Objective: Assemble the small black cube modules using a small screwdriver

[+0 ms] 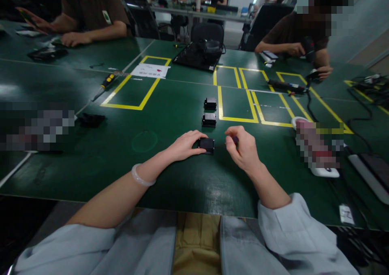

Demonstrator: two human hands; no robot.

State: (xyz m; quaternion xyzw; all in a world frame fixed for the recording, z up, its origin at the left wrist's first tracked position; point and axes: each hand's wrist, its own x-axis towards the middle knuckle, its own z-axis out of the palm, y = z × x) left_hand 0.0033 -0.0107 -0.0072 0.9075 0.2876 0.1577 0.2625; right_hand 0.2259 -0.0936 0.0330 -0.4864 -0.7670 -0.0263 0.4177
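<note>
My left hand point(189, 145) grips a small black box-shaped part point(207, 145) by its left side, thumb and fingers on its edges, at the table surface. Just to the right, my right hand point(243, 148) is closed in a pinch above the table, apart from that part. Something small and dark shows between its fingers, too hidden to name. Beyond my hands stand two similar black parts, a nearer one point(209, 120) and a farther one point(210, 103), in line with the held one.
Yellow tape frames mark the green table point(176, 186). A screwdriver point(107, 82) and a paper sheet point(150, 71) lie left of centre; a black tray point(194, 57) sits farther back. To the right are a black electric screwdriver point(287, 86), a white-edged phone-like object point(325, 171) and cables. Co-workers sit opposite.
</note>
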